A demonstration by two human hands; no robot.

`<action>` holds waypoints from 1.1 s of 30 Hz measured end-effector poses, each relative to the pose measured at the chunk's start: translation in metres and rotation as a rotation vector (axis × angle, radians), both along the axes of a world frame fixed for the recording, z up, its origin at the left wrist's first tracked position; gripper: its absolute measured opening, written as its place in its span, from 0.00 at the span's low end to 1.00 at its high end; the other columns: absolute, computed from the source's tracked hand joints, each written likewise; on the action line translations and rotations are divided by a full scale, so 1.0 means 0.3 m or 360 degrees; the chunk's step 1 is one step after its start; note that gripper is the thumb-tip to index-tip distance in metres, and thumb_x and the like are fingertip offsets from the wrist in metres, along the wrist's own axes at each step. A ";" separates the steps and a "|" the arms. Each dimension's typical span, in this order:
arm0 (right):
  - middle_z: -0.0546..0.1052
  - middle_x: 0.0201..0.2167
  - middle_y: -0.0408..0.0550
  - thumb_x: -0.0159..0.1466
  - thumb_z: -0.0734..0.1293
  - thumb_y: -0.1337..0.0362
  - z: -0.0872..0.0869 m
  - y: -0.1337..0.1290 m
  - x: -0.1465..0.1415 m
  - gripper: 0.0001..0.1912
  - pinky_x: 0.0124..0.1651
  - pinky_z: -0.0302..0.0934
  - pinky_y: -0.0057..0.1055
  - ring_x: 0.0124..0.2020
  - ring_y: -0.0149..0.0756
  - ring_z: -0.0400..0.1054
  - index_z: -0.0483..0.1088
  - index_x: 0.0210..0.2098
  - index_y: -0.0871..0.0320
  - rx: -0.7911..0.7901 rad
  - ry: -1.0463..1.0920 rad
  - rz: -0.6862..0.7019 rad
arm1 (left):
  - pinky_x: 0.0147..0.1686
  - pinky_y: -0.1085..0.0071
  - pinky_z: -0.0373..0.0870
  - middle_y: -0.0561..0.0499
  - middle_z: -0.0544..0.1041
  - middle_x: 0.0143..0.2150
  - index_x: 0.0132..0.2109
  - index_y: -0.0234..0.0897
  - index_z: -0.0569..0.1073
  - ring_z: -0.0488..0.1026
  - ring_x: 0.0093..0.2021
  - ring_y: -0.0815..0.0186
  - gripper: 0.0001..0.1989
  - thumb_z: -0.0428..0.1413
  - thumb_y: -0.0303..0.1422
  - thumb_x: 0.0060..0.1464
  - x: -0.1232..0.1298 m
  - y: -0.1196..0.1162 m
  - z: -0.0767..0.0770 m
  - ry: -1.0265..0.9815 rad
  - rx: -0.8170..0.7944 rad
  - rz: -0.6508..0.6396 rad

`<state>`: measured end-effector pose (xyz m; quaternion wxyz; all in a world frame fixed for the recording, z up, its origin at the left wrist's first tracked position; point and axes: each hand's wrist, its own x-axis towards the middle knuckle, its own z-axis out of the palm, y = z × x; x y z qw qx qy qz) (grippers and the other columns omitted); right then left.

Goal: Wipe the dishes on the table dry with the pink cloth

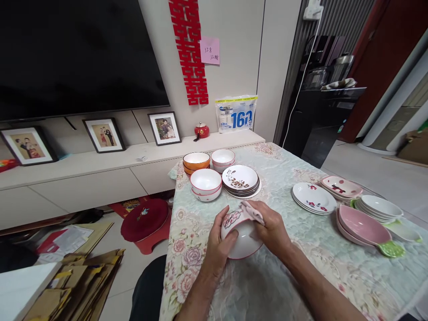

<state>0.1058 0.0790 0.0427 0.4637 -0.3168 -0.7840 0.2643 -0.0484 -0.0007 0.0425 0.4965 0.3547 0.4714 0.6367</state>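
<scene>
A white bowl (245,243) with a red rim and a floral pattern on its outside is held tilted over the table. My left hand (220,238) grips its left side, the thumb inside the bowl. My right hand (270,225) presses a pale pink cloth (252,211) against the bowl's upper right edge. Just behind my hands are stacked red-rimmed bowls (206,180) and a stack of dark-rimmed plates (240,177) with a brown floral pattern. Orange bowls (196,161) and another stack of pink-rimmed bowls (223,158) stand behind those.
On the right of the flowered tablecloth (197,236) are white plates (314,198), pink dishes (363,223), a strawberry-patterned dish (341,186) and small white bowls (381,207). A red stool (145,220) stands left of the table. Behind is a ledge (147,156) with framed photos and a plastic package (236,115).
</scene>
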 end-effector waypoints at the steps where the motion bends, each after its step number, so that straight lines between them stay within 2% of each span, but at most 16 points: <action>1: 0.77 0.51 0.50 0.59 0.58 0.75 0.007 -0.009 0.000 0.26 0.57 0.63 0.38 0.54 0.40 0.69 0.71 0.54 0.54 0.0133 -0.0050 0.0043 | 0.54 0.61 0.66 0.43 0.76 0.55 0.60 0.38 0.69 0.72 0.54 0.50 0.34 0.63 0.34 0.45 -0.002 0.000 0.004 0.0068 0.0036 0.0024; 3: 0.76 0.52 0.51 0.58 0.58 0.76 0.018 -0.023 -0.005 0.27 0.56 0.63 0.38 0.55 0.40 0.69 0.70 0.55 0.54 0.0239 -0.0087 0.0108 | 0.52 0.62 0.67 0.43 0.77 0.53 0.60 0.38 0.69 0.73 0.52 0.51 0.34 0.64 0.35 0.44 0.002 -0.002 0.011 0.0113 0.0123 0.0104; 5: 0.76 0.52 0.51 0.58 0.59 0.75 0.019 -0.027 -0.015 0.26 0.56 0.64 0.39 0.54 0.41 0.69 0.71 0.54 0.54 0.0138 -0.0016 0.0101 | 0.49 0.63 0.69 0.42 0.77 0.52 0.59 0.37 0.70 0.74 0.50 0.51 0.34 0.65 0.37 0.43 0.013 -0.005 0.012 0.0067 0.0199 0.0198; 7: 0.78 0.49 0.50 0.58 0.62 0.72 0.011 -0.024 -0.031 0.23 0.55 0.64 0.40 0.51 0.42 0.71 0.72 0.52 0.54 -0.0166 0.0165 0.0042 | 0.49 0.63 0.69 0.42 0.77 0.52 0.58 0.37 0.70 0.74 0.50 0.51 0.33 0.65 0.39 0.43 0.023 -0.007 0.008 -0.0004 0.0234 0.0266; 10: 0.79 0.47 0.50 0.56 0.68 0.64 -0.006 -0.022 -0.061 0.18 0.53 0.66 0.42 0.49 0.46 0.73 0.75 0.46 0.56 -0.0758 0.0524 -0.0030 | 0.49 0.64 0.69 0.43 0.77 0.52 0.58 0.37 0.69 0.75 0.50 0.53 0.31 0.63 0.39 0.47 0.029 -0.006 -0.005 -0.0141 0.0203 0.0351; 12: 0.81 0.41 0.51 0.52 0.72 0.60 -0.011 -0.031 -0.082 0.18 0.47 0.69 0.43 0.42 0.47 0.74 0.76 0.42 0.58 -0.1127 0.0695 -0.0023 | 0.47 0.64 0.70 0.43 0.77 0.52 0.59 0.37 0.68 0.75 0.48 0.54 0.29 0.61 0.39 0.51 0.028 0.000 -0.017 -0.0260 0.0161 0.0401; 14: 0.81 0.32 0.49 0.49 0.74 0.59 -0.010 -0.047 -0.100 0.19 0.37 0.70 0.42 0.32 0.45 0.74 0.75 0.39 0.60 -0.1468 0.0787 0.0032 | 0.46 0.64 0.71 0.43 0.77 0.52 0.60 0.38 0.66 0.76 0.48 0.55 0.28 0.60 0.40 0.53 0.027 0.010 -0.029 -0.0383 0.0146 0.0423; 16: 0.79 0.27 0.47 0.46 0.75 0.60 -0.008 -0.062 -0.113 0.20 0.31 0.70 0.39 0.27 0.41 0.72 0.74 0.37 0.61 -0.1723 0.0829 0.0131 | 0.46 0.62 0.72 0.43 0.77 0.51 0.61 0.39 0.65 0.76 0.48 0.55 0.29 0.59 0.41 0.54 0.027 0.020 -0.039 -0.0492 0.0161 0.0443; 18: 0.79 0.27 0.47 0.44 0.75 0.62 -0.009 -0.066 -0.116 0.20 0.31 0.71 0.38 0.26 0.40 0.72 0.74 0.36 0.62 -0.1828 0.0831 0.0190 | 0.47 0.61 0.72 0.42 0.78 0.50 0.61 0.38 0.65 0.76 0.47 0.55 0.31 0.60 0.42 0.53 0.030 0.027 -0.047 -0.0556 0.0156 0.0445; 20: 0.78 0.26 0.46 0.44 0.73 0.64 -0.018 -0.054 -0.108 0.19 0.30 0.71 0.39 0.26 0.41 0.72 0.73 0.36 0.61 -0.1784 0.0777 0.0132 | 0.48 0.60 0.72 0.43 0.78 0.49 0.61 0.38 0.65 0.76 0.47 0.54 0.32 0.62 0.41 0.51 0.033 0.029 -0.056 -0.0555 0.0114 0.0410; 22: 0.79 0.27 0.46 0.47 0.70 0.64 -0.028 -0.031 -0.088 0.17 0.34 0.72 0.42 0.29 0.43 0.73 0.74 0.37 0.60 -0.1555 0.0651 0.0001 | 0.49 0.60 0.71 0.43 0.78 0.51 0.61 0.39 0.66 0.76 0.49 0.54 0.32 0.63 0.39 0.49 0.032 0.026 -0.063 -0.0470 0.0093 0.0344; 24: 0.80 0.36 0.49 0.50 0.67 0.66 -0.033 -0.009 -0.061 0.18 0.44 0.71 0.43 0.39 0.47 0.75 0.74 0.42 0.59 -0.1122 0.0468 -0.0108 | 0.52 0.60 0.69 0.43 0.76 0.54 0.61 0.39 0.66 0.74 0.53 0.52 0.32 0.63 0.37 0.49 0.025 0.021 -0.067 -0.0296 0.0125 0.0258; 27: 0.77 0.50 0.52 0.56 0.64 0.69 -0.026 0.000 -0.025 0.24 0.56 0.64 0.41 0.53 0.46 0.71 0.72 0.52 0.57 -0.0384 0.0161 -0.0157 | 0.57 0.58 0.65 0.42 0.73 0.58 0.60 0.38 0.68 0.70 0.57 0.51 0.32 0.63 0.34 0.47 0.012 0.014 -0.059 0.0074 0.0208 0.0165; 30: 0.77 0.50 0.53 0.61 0.63 0.69 -0.009 -0.018 -0.009 0.24 0.53 0.65 0.37 0.52 0.43 0.71 0.68 0.58 0.56 0.0041 -0.0051 -0.0126 | 0.57 0.60 0.63 0.43 0.73 0.58 0.59 0.38 0.70 0.68 0.58 0.50 0.32 0.62 0.30 0.43 0.011 0.008 -0.041 0.0381 0.0316 0.0259; 33: 0.76 0.50 0.53 0.63 0.62 0.69 -0.002 -0.032 -0.009 0.24 0.51 0.66 0.34 0.51 0.41 0.71 0.67 0.59 0.56 0.0162 -0.0083 -0.0081 | 0.57 0.61 0.63 0.42 0.73 0.57 0.58 0.37 0.71 0.68 0.57 0.50 0.31 0.62 0.30 0.43 0.020 0.002 -0.029 0.0492 0.0407 0.0375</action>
